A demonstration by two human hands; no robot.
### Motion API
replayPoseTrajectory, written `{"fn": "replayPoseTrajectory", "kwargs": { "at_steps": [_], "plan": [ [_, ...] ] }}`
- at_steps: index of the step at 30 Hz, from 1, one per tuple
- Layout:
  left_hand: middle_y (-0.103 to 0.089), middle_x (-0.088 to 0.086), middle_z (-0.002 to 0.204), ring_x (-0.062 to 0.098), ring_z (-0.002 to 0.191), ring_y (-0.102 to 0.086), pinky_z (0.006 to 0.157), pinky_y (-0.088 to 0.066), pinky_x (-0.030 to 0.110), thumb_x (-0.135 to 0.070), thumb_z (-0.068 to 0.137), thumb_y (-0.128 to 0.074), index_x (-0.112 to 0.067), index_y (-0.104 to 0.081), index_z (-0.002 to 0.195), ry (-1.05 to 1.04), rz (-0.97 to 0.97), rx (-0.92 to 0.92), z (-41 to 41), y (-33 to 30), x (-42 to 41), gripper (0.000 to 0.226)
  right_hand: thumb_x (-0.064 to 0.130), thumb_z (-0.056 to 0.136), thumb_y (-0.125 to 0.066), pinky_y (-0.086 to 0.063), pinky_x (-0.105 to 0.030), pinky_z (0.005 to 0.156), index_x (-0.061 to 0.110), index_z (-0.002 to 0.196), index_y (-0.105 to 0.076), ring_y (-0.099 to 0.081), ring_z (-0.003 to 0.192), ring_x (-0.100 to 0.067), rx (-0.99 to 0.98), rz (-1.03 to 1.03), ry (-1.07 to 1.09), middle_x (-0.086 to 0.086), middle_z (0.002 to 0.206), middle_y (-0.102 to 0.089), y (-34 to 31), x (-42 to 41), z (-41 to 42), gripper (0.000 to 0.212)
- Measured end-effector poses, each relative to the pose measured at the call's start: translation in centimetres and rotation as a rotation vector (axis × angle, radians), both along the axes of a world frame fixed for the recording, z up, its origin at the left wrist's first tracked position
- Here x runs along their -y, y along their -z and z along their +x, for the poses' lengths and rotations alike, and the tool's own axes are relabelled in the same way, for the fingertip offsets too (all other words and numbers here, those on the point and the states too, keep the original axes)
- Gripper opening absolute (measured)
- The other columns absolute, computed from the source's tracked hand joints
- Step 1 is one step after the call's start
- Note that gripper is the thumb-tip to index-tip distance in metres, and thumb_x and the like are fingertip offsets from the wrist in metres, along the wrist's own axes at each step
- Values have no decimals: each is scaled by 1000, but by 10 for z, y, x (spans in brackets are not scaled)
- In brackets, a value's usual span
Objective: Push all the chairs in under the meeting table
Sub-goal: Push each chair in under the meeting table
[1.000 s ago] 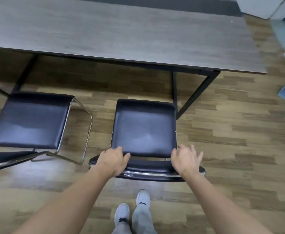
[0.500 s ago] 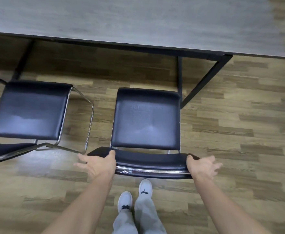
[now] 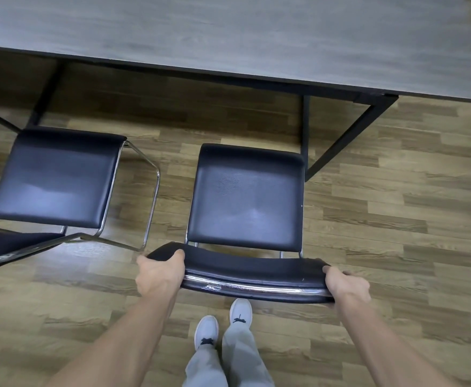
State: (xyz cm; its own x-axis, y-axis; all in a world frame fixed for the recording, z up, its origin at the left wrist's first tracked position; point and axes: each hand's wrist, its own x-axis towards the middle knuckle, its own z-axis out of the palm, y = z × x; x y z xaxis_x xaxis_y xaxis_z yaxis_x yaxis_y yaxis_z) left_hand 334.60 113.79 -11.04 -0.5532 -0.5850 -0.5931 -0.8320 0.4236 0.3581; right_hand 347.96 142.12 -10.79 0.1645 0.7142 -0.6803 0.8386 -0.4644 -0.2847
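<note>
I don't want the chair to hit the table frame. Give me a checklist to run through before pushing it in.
1. Left hand grips the backrest end: ok.
2. Right hand grips the other end: ok.
3. Seat already under the table: not ok.
4. Seat's right edge clear of the table leg: cannot tell, they look very close.
5. Clear of the neighbouring chair: ok.
6. Floor ahead free: ok.

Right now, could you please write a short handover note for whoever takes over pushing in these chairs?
Left hand grips the left end of the right chair's backrest; right hand grips its right end.
Right chair's seat stands clear of the meeting table, near the table leg.
Left chair is also out, untouched.
Done: neither chair.
Left: push both under.
</note>
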Motion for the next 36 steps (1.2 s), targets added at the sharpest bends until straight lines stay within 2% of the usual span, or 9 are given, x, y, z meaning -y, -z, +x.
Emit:
{"fn": "replayPoseTrajectory", "kwargs": {
  "at_steps": [9,17,26,30,33,36],
  "plan": [
    [-64,19,118,40,109,-60,96,-49,42,-41,74,-77,-12,-47,137,33,-16,-6,-3,-2,-3,76,34,70,-72,-55,-48,90,21,117,-69,-62,103,-36,-15,0,-7,-12,107,-67,2,-2,-1,48],
    [-65,18,115,39,105,-61,95,-51,43,-44,71,-78,-10,-46,133,45,-2,10,-23,0,-11,78,35,64,-71,-60,-49,78,27,94,-67,-64,88,-34,-46,23,9,-5,84,-61,11,-14,-18,31],
    [-63,19,118,40,108,-60,95,-50,44,-51,68,-77,-8,-47,126,83,-35,37,-59,4,-21,78,31,63,-66,-58,-47,83,23,77,-64,-65,89,-36,-34,70,-19,-8,85,-64,12,-24,-48,16],
    [-63,19,118,40,108,-60,93,-50,43,-51,67,-77,-8,-47,125,76,-55,27,-73,5,-28,78,31,67,-64,-55,-44,89,22,77,-62,-63,93,-37,-3,89,-35,-9,87,-62,9,-30,-64,14],
    [-63,20,119,41,111,-59,93,-48,43,-52,71,-76,-6,-48,127,74,-83,8,-81,5,-35,77,33,71,-64,-51,-39,92,19,70,-54,-60,96,-36,25,111,-58,-9,86,-57,5,-33,-74,17],
    [-64,20,118,41,112,-59,95,-47,43,-49,75,-73,-6,-48,129,88,-104,-11,-92,5,-41,73,32,72,-64,-51,-40,92,19,62,-45,-61,94,-37,35,125,-73,-10,83,-56,0,-37,-86,26]
  ]
}}
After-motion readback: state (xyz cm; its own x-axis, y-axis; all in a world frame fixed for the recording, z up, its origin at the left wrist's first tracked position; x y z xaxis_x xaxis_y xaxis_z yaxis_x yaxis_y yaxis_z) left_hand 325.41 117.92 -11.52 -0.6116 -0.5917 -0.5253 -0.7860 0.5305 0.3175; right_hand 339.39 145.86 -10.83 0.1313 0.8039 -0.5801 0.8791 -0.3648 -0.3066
